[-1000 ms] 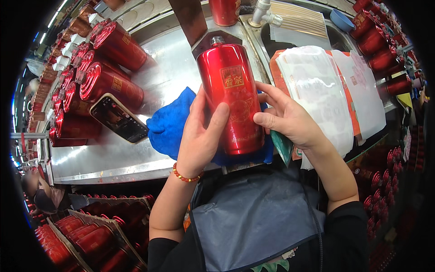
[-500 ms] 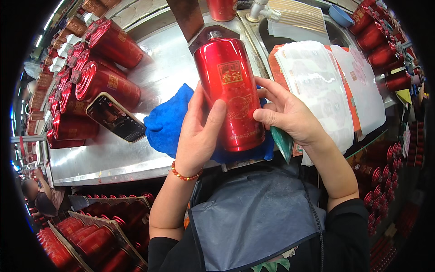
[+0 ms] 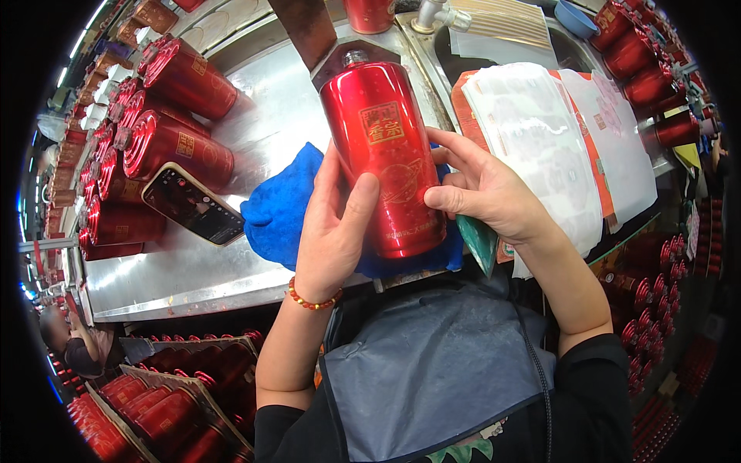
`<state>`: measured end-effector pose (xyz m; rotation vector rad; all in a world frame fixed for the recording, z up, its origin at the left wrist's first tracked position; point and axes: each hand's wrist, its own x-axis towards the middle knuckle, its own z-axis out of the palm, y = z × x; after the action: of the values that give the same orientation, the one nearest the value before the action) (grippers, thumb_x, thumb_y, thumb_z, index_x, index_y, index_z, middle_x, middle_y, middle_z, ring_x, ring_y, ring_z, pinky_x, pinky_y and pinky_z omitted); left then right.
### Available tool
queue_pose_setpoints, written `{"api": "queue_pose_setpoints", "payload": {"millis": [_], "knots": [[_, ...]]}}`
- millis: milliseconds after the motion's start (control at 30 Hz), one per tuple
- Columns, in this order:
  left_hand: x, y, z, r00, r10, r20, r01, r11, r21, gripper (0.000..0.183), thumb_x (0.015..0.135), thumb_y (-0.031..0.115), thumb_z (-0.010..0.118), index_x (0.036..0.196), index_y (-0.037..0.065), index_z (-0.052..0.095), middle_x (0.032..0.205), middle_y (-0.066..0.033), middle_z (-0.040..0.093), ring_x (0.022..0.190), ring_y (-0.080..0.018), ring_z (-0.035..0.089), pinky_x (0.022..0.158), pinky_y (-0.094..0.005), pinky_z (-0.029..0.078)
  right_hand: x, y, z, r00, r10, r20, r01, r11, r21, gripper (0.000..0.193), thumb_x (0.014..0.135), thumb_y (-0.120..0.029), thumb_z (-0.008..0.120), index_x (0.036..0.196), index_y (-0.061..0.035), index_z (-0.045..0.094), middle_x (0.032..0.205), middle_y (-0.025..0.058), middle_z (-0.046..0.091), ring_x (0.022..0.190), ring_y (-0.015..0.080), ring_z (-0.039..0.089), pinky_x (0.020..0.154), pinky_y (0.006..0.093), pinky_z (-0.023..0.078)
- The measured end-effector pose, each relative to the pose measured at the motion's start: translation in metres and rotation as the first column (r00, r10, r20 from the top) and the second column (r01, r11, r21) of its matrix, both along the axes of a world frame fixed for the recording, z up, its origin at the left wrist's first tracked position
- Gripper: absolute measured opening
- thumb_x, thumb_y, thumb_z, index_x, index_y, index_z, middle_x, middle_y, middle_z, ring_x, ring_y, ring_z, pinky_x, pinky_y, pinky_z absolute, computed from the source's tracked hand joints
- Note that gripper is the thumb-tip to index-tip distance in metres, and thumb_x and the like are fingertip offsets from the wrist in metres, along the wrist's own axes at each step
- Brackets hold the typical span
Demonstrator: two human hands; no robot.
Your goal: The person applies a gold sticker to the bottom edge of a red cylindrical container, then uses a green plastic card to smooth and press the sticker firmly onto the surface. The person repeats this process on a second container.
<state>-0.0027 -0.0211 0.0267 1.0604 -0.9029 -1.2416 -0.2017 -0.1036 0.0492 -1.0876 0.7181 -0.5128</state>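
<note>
Upright in front of me, a glossy red bottle [image 3: 390, 166] with a bare threaded neck and gold printing leans slightly back. My left hand [image 3: 333, 220] is closed round its left side, thumb along the front. On the other side my right hand [image 3: 482, 185] grips it, thumb pressed near the lower right edge and fingers behind. A green triangular flat piece [image 3: 478, 245] sticks out below my right hand; whether the fingers hold it I cannot tell. Beneath and beside the bottle lies a blue cloth [image 3: 279, 212].
A lit phone [image 3: 193, 204] leans against several capped red bottles [image 3: 189, 77] on the metal counter [image 3: 193, 285]. White label sheets [image 3: 532, 143] lie at right, by a sink with a tap [image 3: 438, 15] and a blue bowl [image 3: 576, 18]. Cartons of red bottles [image 3: 158, 409] stand below.
The view has shifted slightly, so most things on the counter sit a little farther left in it. Both hands keep the same hold on the bottle.
</note>
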Motion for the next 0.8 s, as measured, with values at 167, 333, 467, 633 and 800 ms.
{"api": "queue_pose_setpoints", "payload": {"millis": [167,333,467,633,800], "knots": [[0.001,0.000,0.002,1.000,-0.017,-0.011,0.018,1.000,0.002,0.059,0.107,0.018,0.055,0.157,-0.001,0.030,0.146,-0.0118,0.051,0.134,-0.0184,0.050,0.113,-0.0342,0.040,0.000,0.001,-0.001,0.999,0.002,0.034,-0.002,1.000,0.004,0.082,0.089,-0.016,0.082,0.154,0.0027,0.035,0.135,0.0168,0.055,0.105,0.0169,0.066,0.091,0.0287,0.055],[0.000,0.001,0.002,1.000,-0.008,-0.001,0.008,1.000,-0.003,0.059,0.107,0.017,0.055,0.157,-0.001,0.030,0.146,-0.0118,0.051,0.134,-0.0185,0.050,0.113,-0.0343,0.040,0.000,0.000,0.000,1.000,-0.001,0.028,0.000,1.000,0.022,0.084,0.088,-0.016,0.082,0.155,0.0027,0.035,0.135,0.0169,0.055,0.105,0.0169,0.066,0.091,0.0288,0.055],[0.001,0.002,-0.003,1.000,0.005,0.006,-0.005,1.000,-0.004,0.061,0.106,0.016,0.056,0.157,-0.002,0.029,0.148,-0.0121,0.049,0.135,-0.0191,0.048,0.114,-0.0349,0.039,0.000,-0.002,-0.001,0.999,0.001,0.037,-0.002,1.000,0.019,0.086,0.087,-0.015,0.083,0.155,0.0026,0.034,0.135,0.0169,0.055,0.103,0.0160,0.066,0.088,0.0278,0.055],[0.002,0.003,-0.008,0.998,0.014,0.061,-0.014,1.000,0.001,0.064,0.104,0.017,0.059,0.158,-0.002,0.029,0.148,-0.0125,0.047,0.137,-0.0200,0.047,0.116,-0.0356,0.037,0.001,-0.001,-0.005,1.000,0.004,0.024,-0.004,1.000,-0.018,0.088,0.087,-0.014,0.084,0.156,0.0036,0.033,0.135,0.0173,0.054,0.097,0.0140,0.067,0.084,0.0264,0.056],[0.001,0.003,-0.005,0.999,-0.003,0.046,0.003,1.000,-0.007,0.065,0.104,0.017,0.060,0.158,-0.003,0.029,0.148,-0.0125,0.047,0.137,-0.0202,0.046,0.116,-0.0357,0.036,0.001,0.000,-0.005,0.999,0.001,0.042,-0.001,1.000,-0.006,0.088,0.087,-0.014,0.084,0.156,0.0039,0.032,0.134,0.0174,0.054,0.095,0.0140,0.067,0.083,0.0263,0.056]]}}
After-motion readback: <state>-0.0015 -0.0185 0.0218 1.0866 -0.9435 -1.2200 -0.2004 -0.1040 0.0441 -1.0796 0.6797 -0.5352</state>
